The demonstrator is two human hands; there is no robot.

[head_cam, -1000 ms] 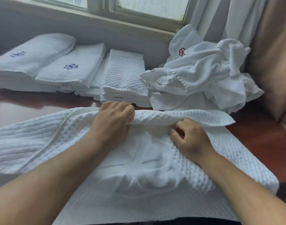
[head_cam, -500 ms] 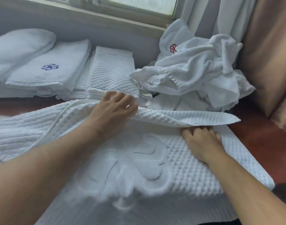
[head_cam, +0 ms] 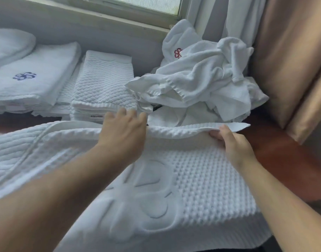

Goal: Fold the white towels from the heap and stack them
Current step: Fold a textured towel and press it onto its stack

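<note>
Big white waffle-weave towel (head_cam: 201,188) lies spread on the reddish-brown table (head_cam: 276,157), far edge raised as a flap; I judge the first fold is in hand; next move needs the edges squared and pressed flat; crumpled heap of white towels (head_cam: 201,79) behind right; folded white towel stack (head_cam: 103,88) behind left; my left hand (head_cam: 123,135) flat on the flap, fingers straight and loose; right hand (head_cam: 234,144) pinches the flap near its corner.

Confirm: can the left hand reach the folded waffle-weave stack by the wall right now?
Probably yes. The left hand is open over the spread towel's far edge, its fingers almost at the folded stack, with nothing between. The right hand pinches that edge.
</note>
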